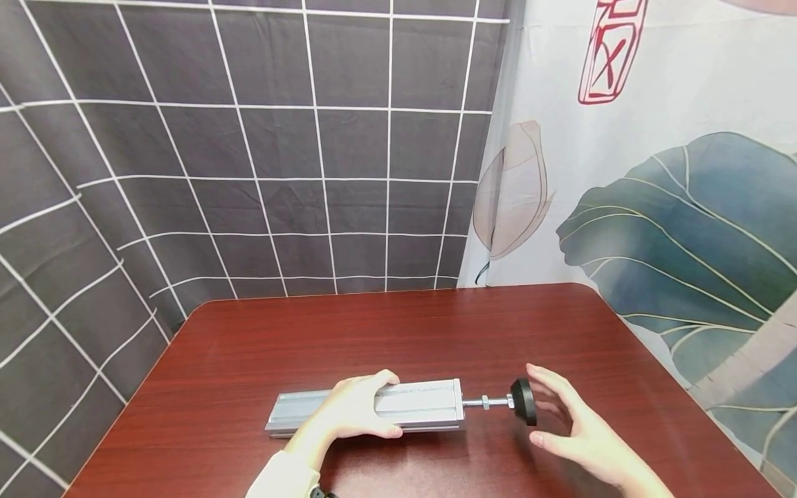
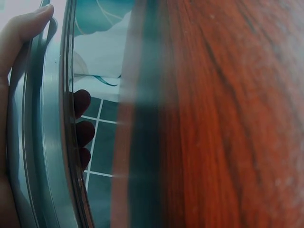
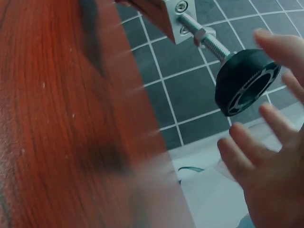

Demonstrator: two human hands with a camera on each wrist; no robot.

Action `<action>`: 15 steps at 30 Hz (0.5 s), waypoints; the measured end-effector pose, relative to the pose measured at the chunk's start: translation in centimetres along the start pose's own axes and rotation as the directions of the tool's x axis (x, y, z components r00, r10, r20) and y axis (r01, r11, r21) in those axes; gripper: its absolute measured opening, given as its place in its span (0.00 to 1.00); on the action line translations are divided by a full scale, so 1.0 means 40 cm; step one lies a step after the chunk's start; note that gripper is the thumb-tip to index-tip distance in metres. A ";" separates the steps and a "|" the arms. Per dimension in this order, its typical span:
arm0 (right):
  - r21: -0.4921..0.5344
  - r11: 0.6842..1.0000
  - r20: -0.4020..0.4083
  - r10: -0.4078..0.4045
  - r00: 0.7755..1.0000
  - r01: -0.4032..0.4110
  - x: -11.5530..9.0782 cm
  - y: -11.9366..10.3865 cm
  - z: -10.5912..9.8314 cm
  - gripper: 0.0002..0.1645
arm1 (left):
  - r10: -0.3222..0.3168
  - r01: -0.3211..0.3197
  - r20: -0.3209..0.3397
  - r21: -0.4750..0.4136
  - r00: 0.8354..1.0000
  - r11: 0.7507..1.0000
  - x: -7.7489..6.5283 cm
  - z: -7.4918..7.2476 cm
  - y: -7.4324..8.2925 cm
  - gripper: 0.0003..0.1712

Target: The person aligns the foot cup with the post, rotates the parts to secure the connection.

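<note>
A silver aluminium profile (image 1: 426, 402) lies crosswise in the head view, held over the tabletop. My left hand (image 1: 356, 408) grips it near its middle; in the left wrist view the thumb is on the near side and fingertips (image 2: 84, 134) curl around the far edge. From the end plate (image 3: 178, 21) on its right sticks a threaded rod (image 1: 498, 402) with a hex nut (image 3: 204, 36). A black round levelling foot (image 1: 524, 402) caps the rod. Spread around that foot, fingers relaxed and apart from it, is my right hand (image 1: 579, 430), holding nothing.
Below is a reddish-brown wooden table (image 1: 386, 332) with rounded far corners. Behind it hangs a dark grey curtain (image 1: 349, 145) with white grid lines, and to the right a pale curtain (image 1: 560, 152) printed with leaves.
</note>
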State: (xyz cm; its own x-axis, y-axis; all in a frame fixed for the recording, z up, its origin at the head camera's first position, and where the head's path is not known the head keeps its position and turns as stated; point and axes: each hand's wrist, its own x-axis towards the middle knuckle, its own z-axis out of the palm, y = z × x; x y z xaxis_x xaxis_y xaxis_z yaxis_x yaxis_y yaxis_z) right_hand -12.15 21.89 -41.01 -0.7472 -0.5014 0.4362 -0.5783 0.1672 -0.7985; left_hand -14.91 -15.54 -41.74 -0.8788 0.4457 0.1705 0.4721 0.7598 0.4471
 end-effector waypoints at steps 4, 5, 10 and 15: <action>0.055 0.993 0.047 -0.109 0.993 0.106 -0.001 0.015 0.005 0.43 | 0.000 0.000 0.001 -0.005 1.000 1.000 -0.001 -0.002 0.000 0.41; 0.044 0.994 0.045 -0.106 0.993 0.104 -0.002 0.015 0.006 0.41 | -0.001 0.001 0.003 -0.006 1.000 1.000 -0.001 -0.002 -0.001 0.41; -0.027 1.000 0.027 -0.008 1.000 0.009 -0.002 0.005 0.006 0.34 | -0.006 0.006 0.011 -0.007 1.000 1.000 -0.003 -0.004 0.000 0.41; -0.038 0.999 0.023 -0.010 1.000 0.011 0.002 0.003 0.003 0.36 | -0.009 0.009 0.018 -0.003 1.000 1.000 -0.003 -0.008 0.001 0.41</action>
State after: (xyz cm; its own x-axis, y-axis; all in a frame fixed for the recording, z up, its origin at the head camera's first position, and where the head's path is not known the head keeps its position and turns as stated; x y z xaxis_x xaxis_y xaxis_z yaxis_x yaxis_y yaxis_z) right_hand -12.24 21.75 -41.14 -0.7336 -0.5223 0.4348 -0.5987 0.1938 -0.7772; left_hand -14.81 -15.72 -41.47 -0.8814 0.4475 0.1511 0.4643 0.7620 0.4514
